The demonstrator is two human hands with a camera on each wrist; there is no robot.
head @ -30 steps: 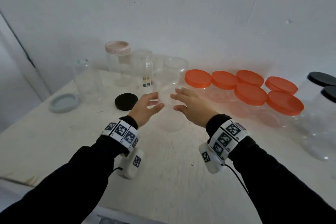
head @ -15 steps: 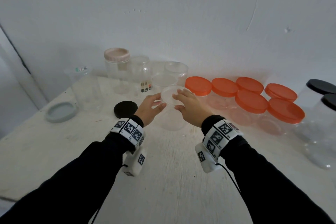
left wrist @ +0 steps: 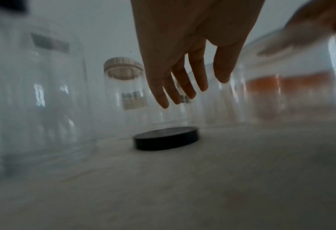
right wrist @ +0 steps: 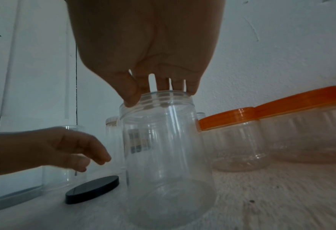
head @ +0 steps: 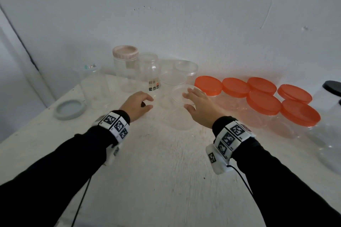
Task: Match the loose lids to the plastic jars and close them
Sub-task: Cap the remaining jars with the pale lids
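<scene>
A clear jar point(head: 181, 120) point(right wrist: 167, 155) stands mid-table with a clear lid point(head: 178, 94) point(right wrist: 163, 99) on its mouth. My right hand point(head: 186, 100) point(right wrist: 159, 95) grips that lid from above, thumb on the near rim, fingers over the far rim. My left hand point(head: 150, 102) point(left wrist: 192, 93) point(right wrist: 74, 149) hovers just left of the jar, fingers loose and holding nothing, above a loose black lid point(left wrist: 166, 138) point(right wrist: 92, 191) lying flat on the table. From the head view the hand hides nearly all of that lid.
A loose grey lid point(head: 69, 108) lies at the left beside a tall open jar point(head: 94, 86). A pink-lidded jar point(head: 125, 52), a labelled open jar point(head: 149, 72) and clear tubs stand behind. Orange-lidded jars point(head: 263, 101) and black-lidded jars point(head: 332, 88) fill the right.
My left hand has let go of the clear jar's lid and moved left and down over the black lid. My right hand has stayed on the clear lid.
</scene>
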